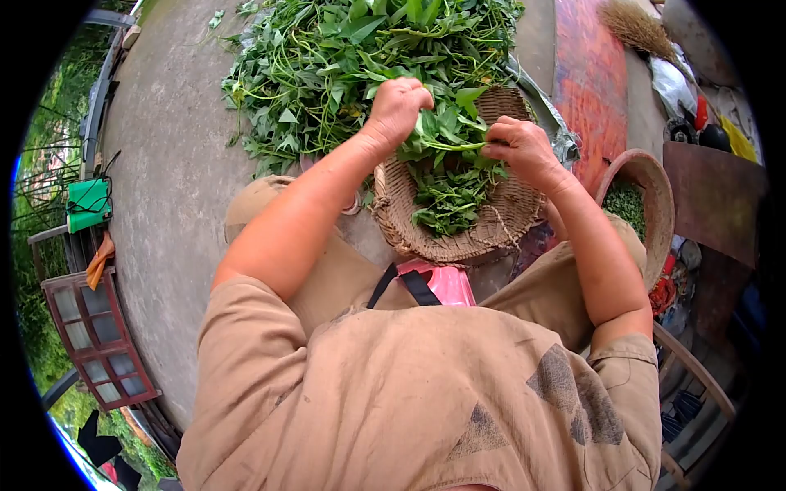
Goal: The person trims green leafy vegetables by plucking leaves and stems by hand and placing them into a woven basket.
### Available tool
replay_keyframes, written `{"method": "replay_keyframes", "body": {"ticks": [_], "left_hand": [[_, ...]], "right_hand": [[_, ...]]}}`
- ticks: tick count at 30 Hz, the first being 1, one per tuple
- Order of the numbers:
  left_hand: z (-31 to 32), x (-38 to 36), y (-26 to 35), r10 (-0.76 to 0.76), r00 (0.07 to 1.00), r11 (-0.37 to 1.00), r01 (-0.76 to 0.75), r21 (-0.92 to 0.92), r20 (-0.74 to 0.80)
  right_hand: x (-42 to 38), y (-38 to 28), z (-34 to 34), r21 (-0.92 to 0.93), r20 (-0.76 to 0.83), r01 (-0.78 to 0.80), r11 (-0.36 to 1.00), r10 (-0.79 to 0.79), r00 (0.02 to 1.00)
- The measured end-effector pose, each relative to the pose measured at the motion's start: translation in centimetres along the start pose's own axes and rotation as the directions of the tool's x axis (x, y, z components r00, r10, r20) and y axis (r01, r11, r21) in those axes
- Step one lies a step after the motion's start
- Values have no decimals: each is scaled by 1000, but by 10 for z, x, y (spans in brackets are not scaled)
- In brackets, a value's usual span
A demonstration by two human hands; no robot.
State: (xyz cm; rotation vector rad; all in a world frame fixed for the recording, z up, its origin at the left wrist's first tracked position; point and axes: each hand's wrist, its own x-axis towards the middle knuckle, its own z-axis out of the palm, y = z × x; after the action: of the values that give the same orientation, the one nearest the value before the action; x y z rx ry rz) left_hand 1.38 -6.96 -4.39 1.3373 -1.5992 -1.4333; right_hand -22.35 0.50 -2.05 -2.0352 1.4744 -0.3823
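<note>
My left hand (397, 108) is closed at the leafy end of a small bunch of green stems (446, 141). With fingers pinched, my right hand (524, 150) grips the same bunch by its stem ends. Both hands are above a woven basket (401, 217), which holds some loose greens (450, 200). Just beyond it lies a big heap of leafy vines (319, 90) on the concrete floor. My fingers partly cover the held stems.
A pink plastic stool (446, 284) shows between my legs. To the right, a round basket (610, 176) holds chopped greens (626, 204), near a reddish board (585, 82) and a straw broom (637, 26). A window frame (98, 335) stands at the left.
</note>
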Motion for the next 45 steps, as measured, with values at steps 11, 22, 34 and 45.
{"method": "replay_keyframes", "body": {"ticks": [11, 22, 34, 45], "left_hand": [[3, -15, 14, 192, 951, 915, -263, 307, 243], [19, -22, -7, -263, 803, 964, 199, 175, 534], [15, -15, -23, 395, 904, 790, -426, 441, 166], [5, -19, 5, 161, 984, 941, -176, 290, 73]], "right_hand": [[-1, 16, -1, 9, 50, -103, 995, 102, 993], [5, 17, -1, 541, 244, -258, 800, 145, 959], [6, 11, 1, 453, 308, -289, 843, 157, 938], [4, 27, -2, 485, 423, -547, 682, 365, 829]]}}
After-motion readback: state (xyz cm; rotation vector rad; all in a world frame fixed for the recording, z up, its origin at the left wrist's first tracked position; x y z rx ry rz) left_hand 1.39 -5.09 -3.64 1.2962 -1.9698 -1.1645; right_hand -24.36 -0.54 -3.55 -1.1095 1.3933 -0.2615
